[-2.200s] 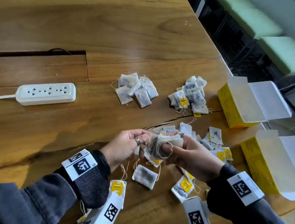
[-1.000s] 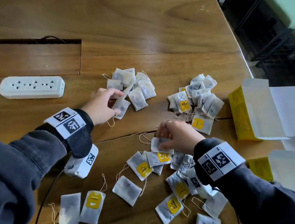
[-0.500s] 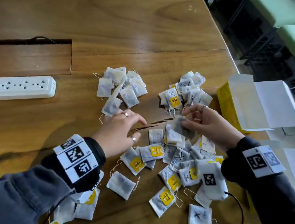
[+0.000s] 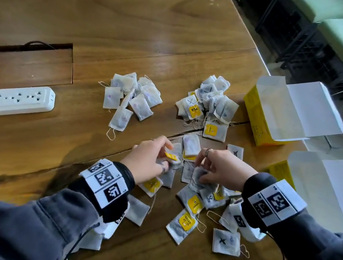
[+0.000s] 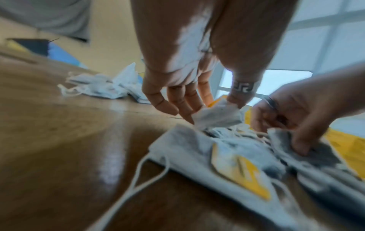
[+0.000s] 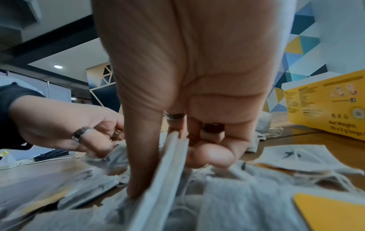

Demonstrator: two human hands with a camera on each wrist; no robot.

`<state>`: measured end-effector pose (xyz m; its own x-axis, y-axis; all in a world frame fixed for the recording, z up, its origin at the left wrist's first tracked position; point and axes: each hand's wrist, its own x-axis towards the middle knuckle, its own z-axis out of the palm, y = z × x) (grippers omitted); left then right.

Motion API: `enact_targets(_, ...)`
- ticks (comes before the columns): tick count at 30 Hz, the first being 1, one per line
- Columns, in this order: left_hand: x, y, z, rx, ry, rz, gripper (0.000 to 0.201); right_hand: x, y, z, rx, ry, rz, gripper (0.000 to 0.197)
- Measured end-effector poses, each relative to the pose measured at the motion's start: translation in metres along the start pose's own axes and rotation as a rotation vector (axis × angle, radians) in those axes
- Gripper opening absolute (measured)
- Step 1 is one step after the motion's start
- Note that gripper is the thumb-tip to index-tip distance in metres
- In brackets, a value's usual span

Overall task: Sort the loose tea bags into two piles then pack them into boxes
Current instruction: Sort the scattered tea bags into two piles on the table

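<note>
Left hand [image 4: 149, 160] pinching tea bag [image 5: 217, 115], right hand [image 4: 223, 168] pinching dark tea bag [image 4: 200, 176], box print [image 6: 335, 109] readable only from right wrist.

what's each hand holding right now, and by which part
Left hand pinches one tea bag by its upper edge. Right hand pinches a flat tea bag by its sides, thumb against fingers; the grip is on the pouch, not the tag.

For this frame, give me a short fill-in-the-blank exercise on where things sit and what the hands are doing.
1. The white power strip lies on the ____ side of the wooden table.
2. The two yellow cardboard boxes stand with their lids ____.
3. The left hand pinches a grey paper tea bag with a ____ tag.
4. The right hand grips a grey tea bag from the ____ heap.

Missing: left; open; yellow; unsorted
</note>
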<state>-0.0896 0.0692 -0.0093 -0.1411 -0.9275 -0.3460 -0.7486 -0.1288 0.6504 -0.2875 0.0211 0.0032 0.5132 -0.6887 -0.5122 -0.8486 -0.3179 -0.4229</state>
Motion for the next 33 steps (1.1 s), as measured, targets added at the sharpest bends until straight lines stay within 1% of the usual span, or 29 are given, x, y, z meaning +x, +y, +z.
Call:
enact_targets(3, 0.002, -0.006, -0.012, -0.248, 0.039, -0.079, 0.023, -0.002, 0.002, -0.004, -0.074, 0.012, -0.008, 0.025)
enact_targets(5, 0.003, -0.008, -0.020, -0.452, 0.045, -0.153, 0.022, -0.006, 0.004, -0.010, -0.096, 0.014, -0.017, 0.024)
enact_targets(7, 0.002, -0.008, -0.027, -0.748, 0.033, -0.264, 0.027, -0.010, 0.006, -0.018, -0.047, 0.034, -0.023, 0.016)
enact_targets(8, 0.000, -0.007, -0.030, -0.917, 0.020, -0.312, 0.030, -0.011, 0.007, -0.021, -0.005, 0.044, -0.023, 0.016)
enact_targets(9, -0.002, -0.007, -0.033, -1.054, 0.009, -0.341, 0.032, -0.012, 0.009, -0.024, 0.035, 0.049, -0.020, 0.019)
enact_targets(10, -0.003, -0.006, -0.035, -1.142, -0.003, -0.356, 0.032, -0.013, 0.010, -0.026, 0.060, 0.048, -0.018, 0.023)
enact_targets(12, -0.004, -0.008, -0.037, -1.222, -0.047, -0.367, 0.033, -0.012, 0.012, -0.027, 0.055, 0.034, -0.009, 0.026)
enact_targets(14, -0.005, -0.010, -0.038, -1.248, -0.102, -0.370, 0.035, -0.011, 0.014, -0.025, 0.040, 0.014, 0.002, 0.028)
enact_targets(15, -0.005, -0.010, -0.038, -1.245, -0.118, -0.370, 0.034, -0.010, 0.015, -0.024, 0.038, 0.008, 0.004, 0.028)
enact_targets(16, -0.005, -0.010, -0.037, -1.226, -0.120, -0.363, 0.028, -0.009, 0.015, -0.023, 0.039, 0.005, 0.003, 0.027)
enact_targets(18, -0.004, -0.013, -0.035, -1.155, -0.084, -0.339, 0.014, -0.009, 0.016, -0.021, 0.072, 0.013, 0.000, 0.026)
enact_targets(21, -0.001, -0.020, -0.033, -1.095, -0.009, -0.342, 0.023, -0.009, 0.017, -0.024, 0.152, 0.043, -0.009, 0.022)
enact_targets(24, -0.001, -0.026, -0.035, -1.090, 0.037, -0.335, 0.024, -0.010, 0.015, -0.029, 0.220, 0.125, -0.032, 0.017)
enact_targets(26, -0.001, -0.031, -0.036, -1.079, 0.059, -0.337, 0.021, -0.008, 0.010, -0.034, 0.359, 0.188, -0.066, 0.016)
enact_targets(28, -0.001, -0.035, -0.037, -1.046, 0.076, -0.369, 0.020, -0.002, -0.001, -0.037, 0.554, 0.231, -0.100, 0.015)
enact_targets(29, 0.000, -0.036, -0.037, -1.021, 0.082, -0.389, 0.020, 0.004, -0.007, -0.037, 0.637, 0.225, -0.099, 0.015)
enact_targets(31, 0.000, -0.037, -0.036, -0.971, 0.087, -0.408, 0.016, 0.020, -0.020, -0.033, 0.722, 0.151, -0.076, 0.021)
enact_targets(32, -0.001, -0.038, -0.036, -0.946, 0.088, -0.412, 0.014, 0.030, -0.024, -0.029, 0.683, 0.101, -0.057, 0.025)
enact_targets(33, -0.001, -0.038, -0.036, -0.922, 0.090, -0.417, 0.014, 0.039, -0.027, -0.025, 0.574, 0.059, -0.042, 0.030)
